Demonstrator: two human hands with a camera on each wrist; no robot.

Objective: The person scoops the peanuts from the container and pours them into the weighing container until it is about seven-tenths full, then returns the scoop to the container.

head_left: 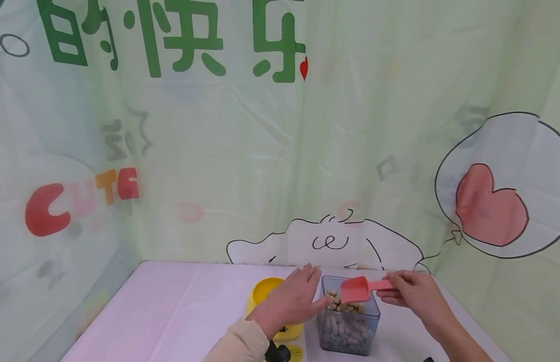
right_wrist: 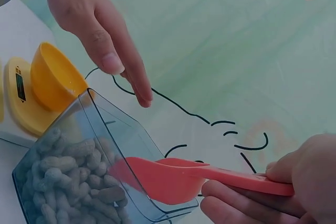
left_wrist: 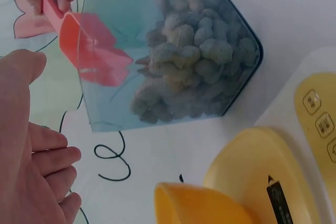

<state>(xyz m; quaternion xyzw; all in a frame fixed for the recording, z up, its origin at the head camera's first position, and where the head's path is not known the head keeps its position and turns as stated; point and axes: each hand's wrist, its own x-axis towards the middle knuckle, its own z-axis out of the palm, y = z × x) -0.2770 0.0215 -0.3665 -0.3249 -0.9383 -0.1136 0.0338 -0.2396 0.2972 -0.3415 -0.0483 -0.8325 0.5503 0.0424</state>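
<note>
I have my right hand [head_left: 411, 296] pinching the scoop [head_left: 356, 289] by its handle, thumb above and fingers beneath, its head at the mouth of the clear box [left_wrist: 123, 1], over the peanuts [left_wrist: 189, 56]. The box stands toward the far right corner of the table [head_left: 180, 311]. My left hand [head_left: 291, 296] holds nothing, fingers extended, near the box. Left of that, a bowl [head_left: 264, 289] sits on a scale [left_wrist: 262, 174].

On the tabletop [head_left: 171, 311], peanuts [left_wrist: 189, 51] in a bin [left_wrist: 121, 3]; scoop [head_left: 356, 290] at its mouth, perhaps partly inside; leftward, bowl [head_left: 262, 290] on scale [left_wrist: 262, 174].
</note>
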